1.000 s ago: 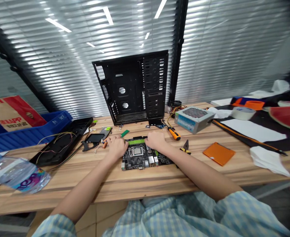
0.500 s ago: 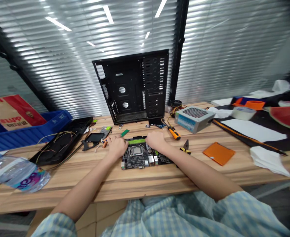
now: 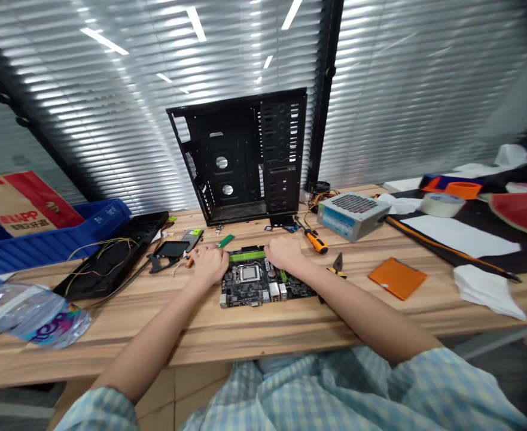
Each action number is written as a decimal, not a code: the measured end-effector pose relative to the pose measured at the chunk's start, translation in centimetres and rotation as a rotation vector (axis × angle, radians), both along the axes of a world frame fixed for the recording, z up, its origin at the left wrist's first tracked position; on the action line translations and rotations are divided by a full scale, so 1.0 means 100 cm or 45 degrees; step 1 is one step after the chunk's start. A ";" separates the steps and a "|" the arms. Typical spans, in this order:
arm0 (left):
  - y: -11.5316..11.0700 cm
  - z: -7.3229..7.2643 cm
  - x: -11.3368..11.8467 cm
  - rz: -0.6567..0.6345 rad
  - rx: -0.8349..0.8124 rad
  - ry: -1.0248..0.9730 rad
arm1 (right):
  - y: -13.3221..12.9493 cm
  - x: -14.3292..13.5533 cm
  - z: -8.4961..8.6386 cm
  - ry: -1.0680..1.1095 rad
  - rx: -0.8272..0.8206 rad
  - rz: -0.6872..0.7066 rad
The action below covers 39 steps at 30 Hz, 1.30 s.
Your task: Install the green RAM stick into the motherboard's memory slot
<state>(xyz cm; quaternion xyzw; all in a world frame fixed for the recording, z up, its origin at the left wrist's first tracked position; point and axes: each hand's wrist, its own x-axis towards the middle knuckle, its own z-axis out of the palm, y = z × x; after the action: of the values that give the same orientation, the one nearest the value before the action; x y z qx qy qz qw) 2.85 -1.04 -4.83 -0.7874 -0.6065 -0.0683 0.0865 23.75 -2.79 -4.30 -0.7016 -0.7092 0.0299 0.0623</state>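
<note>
A black motherboard (image 3: 256, 290) with green memory slots (image 3: 247, 256) and a silver processor socket (image 3: 249, 273) lies flat on the desk in front of me. My left hand (image 3: 210, 264) is at its upper left edge, fingers apart and pointing away from me, with nothing visible in them. Just beyond those fingers rests a green memory stick (image 3: 226, 240). My right hand (image 3: 285, 254) has its fingers curled at the right end of the slots, gripping the board there. The back of that hand hides its fingertips.
Behind stands an open black computer case (image 3: 236, 161). To the right are a screwdriver (image 3: 316, 241), pliers (image 3: 337, 266), a power supply (image 3: 353, 215) and an orange plate (image 3: 398, 278). Leftward lie a drive bracket (image 3: 170, 251), a black panel (image 3: 110, 263), a blue bin (image 3: 106, 218) and a water bottle (image 3: 34, 314).
My left hand has shifted slightly left, uncovering more of the slots' left end. The right hand stays at the slots' right end, and the motherboard has hardly moved.
</note>
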 end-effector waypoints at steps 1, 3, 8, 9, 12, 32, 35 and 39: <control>0.000 0.000 -0.001 0.002 -0.010 -0.014 | 0.000 0.000 0.000 0.003 -0.009 -0.003; 0.001 0.000 -0.001 0.008 -0.028 -0.043 | 0.000 0.001 0.000 0.004 -0.027 -0.008; 0.003 0.000 -0.002 0.029 -0.041 -0.037 | -0.002 0.004 0.001 0.006 -0.041 -0.018; 0.003 0.000 -0.001 0.030 -0.050 -0.034 | -0.002 0.004 0.002 0.005 -0.043 -0.017; 0.004 -0.001 -0.001 0.038 -0.088 -0.035 | -0.003 0.004 0.003 -0.004 -0.073 -0.019; 0.015 -0.012 -0.005 0.079 -0.196 -0.153 | -0.009 0.000 0.013 0.005 -0.198 0.000; 0.015 -0.011 -0.004 0.093 -0.207 -0.169 | -0.008 0.001 0.011 0.010 -0.195 0.001; 0.015 -0.010 -0.004 0.109 -0.231 -0.186 | -0.009 0.002 0.010 0.014 -0.183 0.001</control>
<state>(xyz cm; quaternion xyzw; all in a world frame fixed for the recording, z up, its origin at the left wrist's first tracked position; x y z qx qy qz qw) 2.44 0.43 -5.82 -0.7583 -0.6479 -0.0666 -0.0265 23.91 -3.68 -3.29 -0.7038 -0.7052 0.0846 0.0156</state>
